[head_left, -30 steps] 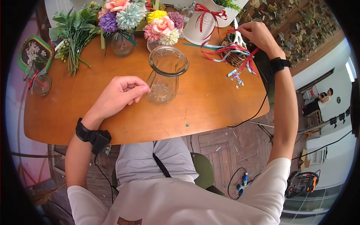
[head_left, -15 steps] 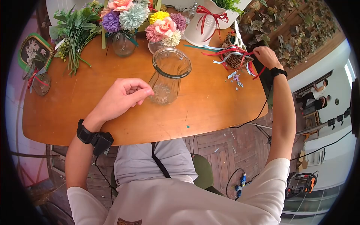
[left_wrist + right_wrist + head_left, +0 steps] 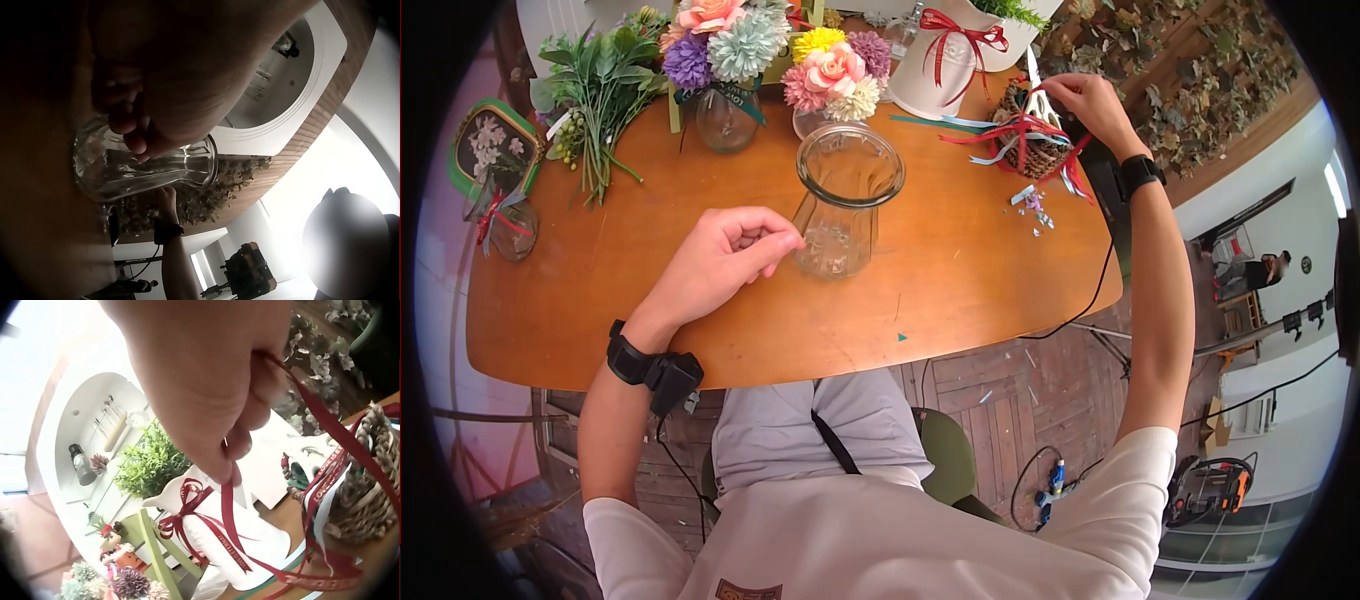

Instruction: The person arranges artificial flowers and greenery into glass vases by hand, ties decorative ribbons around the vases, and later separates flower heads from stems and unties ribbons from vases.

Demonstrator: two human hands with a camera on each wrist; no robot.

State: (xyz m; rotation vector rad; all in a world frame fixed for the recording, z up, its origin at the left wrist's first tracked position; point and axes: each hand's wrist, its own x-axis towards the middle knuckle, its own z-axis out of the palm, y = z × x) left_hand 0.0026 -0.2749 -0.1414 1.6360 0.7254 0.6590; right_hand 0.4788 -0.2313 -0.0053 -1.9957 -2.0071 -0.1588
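In the head view my right hand is raised beside a brown woven basket at the table's right end. Its thumb and fingers pinch a red ribbon, seen hanging in the right wrist view. More red, pale blue and green ribbons trail over the basket's rim and onto the table. My left hand rests by the table's front, fingers loosely curled, holding nothing. Its fingertips are right at the side of a clear glass vase, which stands upright with a wide rim.
Flower-filled vases and a white pitcher with a red bow stand along the back. Green stems lie at left, near a small bottle and framed flowers. Small scraps lie below the basket.
My right hand moved right and down from the basket, then back up and left over it, with the red ribbon. The left hand stays by the vase.
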